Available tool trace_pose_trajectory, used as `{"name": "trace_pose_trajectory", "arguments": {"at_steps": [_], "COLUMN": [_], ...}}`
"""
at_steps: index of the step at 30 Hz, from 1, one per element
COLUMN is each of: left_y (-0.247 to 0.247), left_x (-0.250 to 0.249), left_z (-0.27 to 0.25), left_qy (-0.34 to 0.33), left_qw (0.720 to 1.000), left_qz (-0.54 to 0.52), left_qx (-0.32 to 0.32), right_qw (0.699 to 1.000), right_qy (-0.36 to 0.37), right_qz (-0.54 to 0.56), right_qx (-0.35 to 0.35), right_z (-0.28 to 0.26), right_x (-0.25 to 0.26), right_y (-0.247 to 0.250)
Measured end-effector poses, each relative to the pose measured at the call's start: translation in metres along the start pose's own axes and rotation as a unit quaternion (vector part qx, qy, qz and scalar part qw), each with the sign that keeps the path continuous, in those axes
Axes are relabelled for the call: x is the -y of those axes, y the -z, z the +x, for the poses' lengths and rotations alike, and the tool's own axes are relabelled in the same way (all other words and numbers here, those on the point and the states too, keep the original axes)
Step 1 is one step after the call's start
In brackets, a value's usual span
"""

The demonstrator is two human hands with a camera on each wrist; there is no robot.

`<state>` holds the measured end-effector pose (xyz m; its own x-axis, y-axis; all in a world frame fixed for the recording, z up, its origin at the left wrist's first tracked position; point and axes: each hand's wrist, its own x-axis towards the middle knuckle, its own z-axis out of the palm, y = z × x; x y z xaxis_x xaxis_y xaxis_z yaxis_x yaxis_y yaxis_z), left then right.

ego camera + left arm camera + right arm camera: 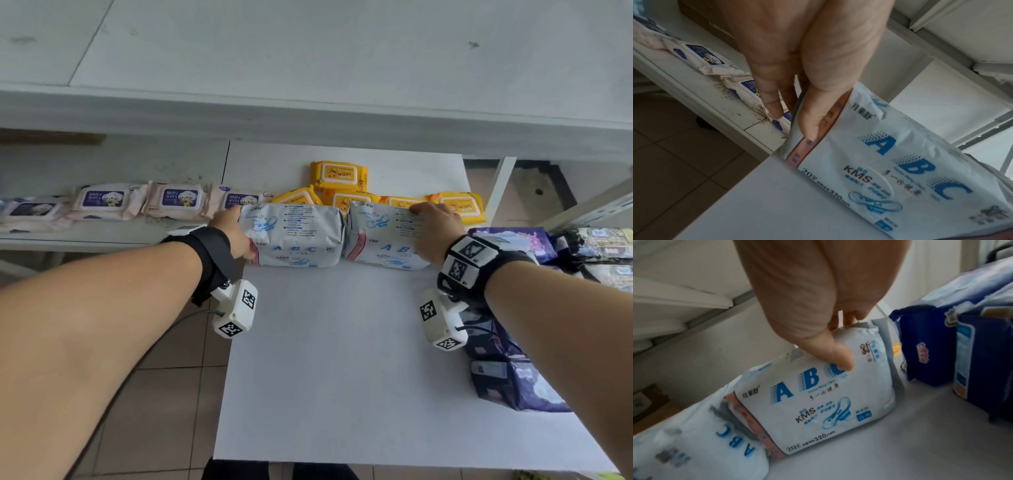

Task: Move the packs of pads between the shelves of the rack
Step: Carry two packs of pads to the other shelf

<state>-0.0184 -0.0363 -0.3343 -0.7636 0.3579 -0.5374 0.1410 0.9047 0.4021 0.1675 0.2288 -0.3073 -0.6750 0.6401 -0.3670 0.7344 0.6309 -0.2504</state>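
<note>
Two white packs of pads printed "ABC" stand side by side on the white shelf (325, 359). My left hand (239, 233) grips the left end of the left pack (294, 236). In the left wrist view its thumb (809, 123) lies on the red band of that pack (900, 170), with the fingers behind the end. My right hand (431, 229) holds the right pack (380, 236) from above. In the right wrist view its thumb (836, 356) presses the front of that pack (818, 402) at the "C", and the fingers curl over the top edge.
Yellow wipes packs (339, 176) lie right behind the two pad packs. A row of pink baby wipes packs (171, 200) sits on the neighbouring shelf at left. Dark blue packs (510, 377) stand at the right edge. An upper shelf (308, 113) overhangs the back.
</note>
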Motion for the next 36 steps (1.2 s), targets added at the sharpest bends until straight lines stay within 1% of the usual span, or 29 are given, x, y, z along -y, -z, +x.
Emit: {"name": "trace_pose_trajectory", "arguments": {"at_steps": [2, 7, 13, 17, 20, 22, 25, 28, 30, 32, 33, 34, 36], "left_y": [-0.001, -0.007, -0.008, -0.009, -0.006, -0.002, 0.013, 0.038, 0.057, 0.078, 0.089, 0.102, 0.131], "left_x": [-0.002, -0.007, -0.016, -0.021, -0.030, -0.038, -0.045, -0.048, -0.048, -0.046, -0.045, -0.043, -0.034], "left_z": [0.000, -0.001, -0.003, -0.009, -0.022, -0.032, -0.047, -0.065, -0.082, -0.100, -0.110, -0.121, -0.135], "left_qy": [0.004, 0.018, 0.047, 0.066, 0.077, 0.083, 0.074, 0.040, 0.024, 0.010, 0.001, -0.013, -0.037], "left_qw": [1.000, 1.000, 0.998, 0.997, 0.994, 0.993, 0.994, 0.986, 0.972, 0.946, 0.935, 0.927, 0.924], "left_qz": [0.003, 0.000, -0.001, -0.030, -0.066, -0.078, -0.077, -0.151, -0.222, -0.311, -0.339, -0.352, -0.340], "left_qx": [-0.001, -0.020, -0.031, -0.037, -0.045, -0.042, -0.038, -0.054, -0.074, -0.095, -0.109, -0.126, -0.171], "right_qw": [1.000, 0.999, 0.999, 0.999, 0.997, 0.994, 0.988, 0.974, 0.961, 0.948, 0.944, 0.939, 0.933], "right_qy": [-0.002, -0.041, -0.038, -0.046, -0.057, -0.049, -0.031, 0.008, 0.029, 0.060, 0.079, 0.096, 0.125], "right_qz": [-0.015, 0.003, 0.003, -0.007, 0.056, 0.096, 0.150, 0.224, 0.271, 0.307, 0.315, 0.325, 0.333], "right_qx": [-0.009, -0.014, -0.020, 0.003, 0.018, 0.024, 0.025, 0.031, 0.045, 0.055, 0.058, 0.058, 0.051], "right_z": [0.000, -0.002, -0.007, -0.010, -0.017, -0.021, -0.031, -0.044, -0.055, -0.066, -0.074, -0.079, -0.088], "right_x": [0.001, -0.004, -0.004, 0.001, 0.012, 0.022, 0.045, 0.075, 0.098, 0.121, 0.134, 0.146, 0.174], "right_y": [-0.002, 0.003, 0.001, 0.006, 0.013, 0.017, 0.028, 0.045, 0.059, 0.073, 0.081, 0.088, 0.102]}}
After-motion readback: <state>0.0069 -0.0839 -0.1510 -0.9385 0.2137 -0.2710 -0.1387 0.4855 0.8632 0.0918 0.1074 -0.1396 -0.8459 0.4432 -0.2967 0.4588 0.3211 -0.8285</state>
